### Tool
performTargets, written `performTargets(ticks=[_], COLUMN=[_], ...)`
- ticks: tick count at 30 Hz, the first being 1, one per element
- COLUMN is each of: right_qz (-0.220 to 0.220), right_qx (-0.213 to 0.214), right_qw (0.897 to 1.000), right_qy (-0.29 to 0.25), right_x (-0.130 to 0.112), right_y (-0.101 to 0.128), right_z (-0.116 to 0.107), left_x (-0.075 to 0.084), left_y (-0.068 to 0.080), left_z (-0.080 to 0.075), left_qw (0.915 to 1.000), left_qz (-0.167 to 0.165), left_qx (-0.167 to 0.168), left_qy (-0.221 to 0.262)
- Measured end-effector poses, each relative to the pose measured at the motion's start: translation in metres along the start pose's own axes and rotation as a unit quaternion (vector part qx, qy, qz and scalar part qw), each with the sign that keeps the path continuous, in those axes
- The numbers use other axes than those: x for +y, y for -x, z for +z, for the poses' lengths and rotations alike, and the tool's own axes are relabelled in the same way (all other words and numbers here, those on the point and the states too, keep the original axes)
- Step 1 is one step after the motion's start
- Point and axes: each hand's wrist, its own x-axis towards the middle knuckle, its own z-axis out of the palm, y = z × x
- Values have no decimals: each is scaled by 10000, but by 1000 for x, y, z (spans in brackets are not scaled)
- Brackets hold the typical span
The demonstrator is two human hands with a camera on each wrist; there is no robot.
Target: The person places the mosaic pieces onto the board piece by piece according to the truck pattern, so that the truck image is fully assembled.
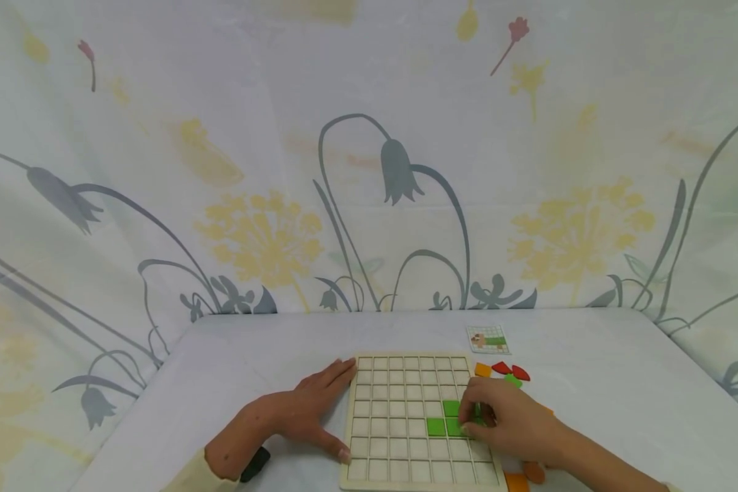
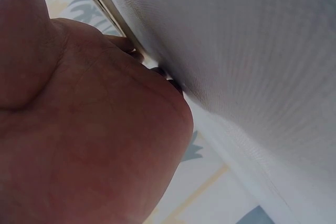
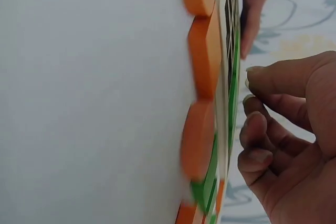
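On the surface (image 1: 270,342), the left hand (image 1: 304,411) spreads against the left edge of the wooden grid board (image 1: 398,428), which should stop it sliding. Near its right edge, the right hand's (image 1: 509,415) narrow grip meets green square tiles (image 1: 436,427); whether one is pinched, I cannot tell.

Pale wood-look board (image 1: 398,448), sq., w/ thin raised lines making a grid of sq. cells; lies flat, grid side up, btm ctr of the head view, a bit R of the middle; seen edge-on in R wrist view, upper ctr, & in L wrist view, upper L. Bright green sq. tiles (image 1: 436,427) sit flat in cells in the board's R half, lower-mid rows: two side by side in one row, another directly above the R one of that pair. More green shows just R of these, mostly hidden, so exact no. unclear. Cells along board's L side bare.
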Motion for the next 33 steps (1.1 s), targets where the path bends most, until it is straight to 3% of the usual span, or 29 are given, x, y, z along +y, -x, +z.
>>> performTargets(ticks=[4, 10, 13, 26, 33], right_qz=[145, -228, -92, 865, 709], right_qx=[-175, -328, -487, -889, -948], right_qw=[9997, 9991, 9985, 9923, 9911], right_qy=[-13, 171, 217, 65, -612], right_x=[10, 24, 28, 24, 25], right_y=[20, 45, 52, 55, 53], right_z=[-15, -35, -41, -42, -45], left_x=[0, 0, 0, 1, 2], left_y=[1, 0, -1, 1, 1], left_z=[0, -2, -1, 0, -1], left_qw=[10000, 10000, 10000, 9999, 10000], left_qz=[29, 25, 9, -50, -6], left_qx=[7, 1, 2, -28, -1], left_qy=[-7, -19, -16, 103, 81])
